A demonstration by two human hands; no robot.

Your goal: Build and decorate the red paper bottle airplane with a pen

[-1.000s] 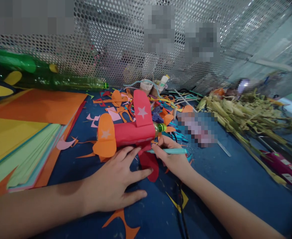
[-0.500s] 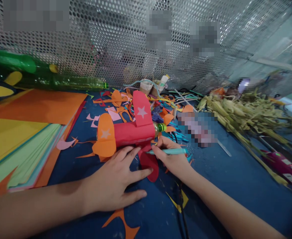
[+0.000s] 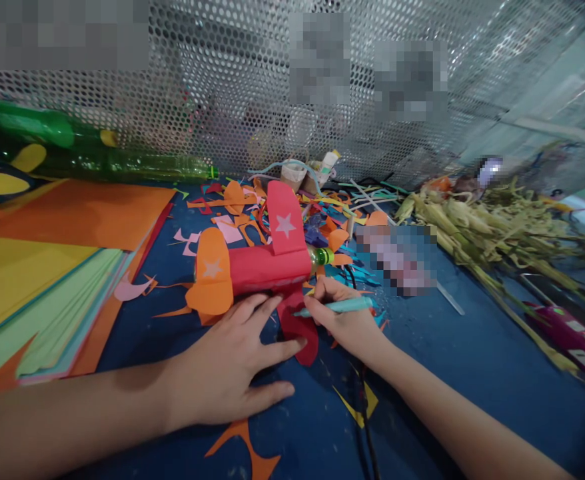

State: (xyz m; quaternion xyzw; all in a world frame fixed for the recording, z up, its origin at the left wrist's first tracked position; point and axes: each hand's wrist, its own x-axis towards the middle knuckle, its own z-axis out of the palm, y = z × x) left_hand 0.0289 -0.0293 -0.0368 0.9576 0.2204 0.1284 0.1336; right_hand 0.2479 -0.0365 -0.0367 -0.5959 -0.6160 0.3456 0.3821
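Observation:
A toy plane (image 3: pixel 267 270), made of a bottle wrapped in red paper, lies on the blue table with its green cap to the right. Its upper red wing (image 3: pixel 285 217) and orange tail piece (image 3: pixel 212 270) each carry a pale star. My left hand (image 3: pixel 240 353) lies spread beside the body, its fingers on the plane and on the lower red wing (image 3: pixel 297 333). Pinched in my right hand (image 3: pixel 345 317) is a light blue marker pen (image 3: pixel 350 305), its tip at the lower wing. Whether the tip touches the paper, I cannot tell.
Stacked coloured paper (image 3: pixel 72 267) lies at left, below green plastic bottles (image 3: pixel 137 165). Paper scraps (image 3: pixel 242 207) are scattered behind the plane. Dried corn husks (image 3: pixel 477 220) and a magenta tool (image 3: pixel 567 333) lie at right. A black cable (image 3: pixel 365 427) runs along the front; perforated metal stands behind.
The marker in my right hand has tilted slightly and its tip has shifted a little down along the lower wing. My left hand and the plane stay in place.

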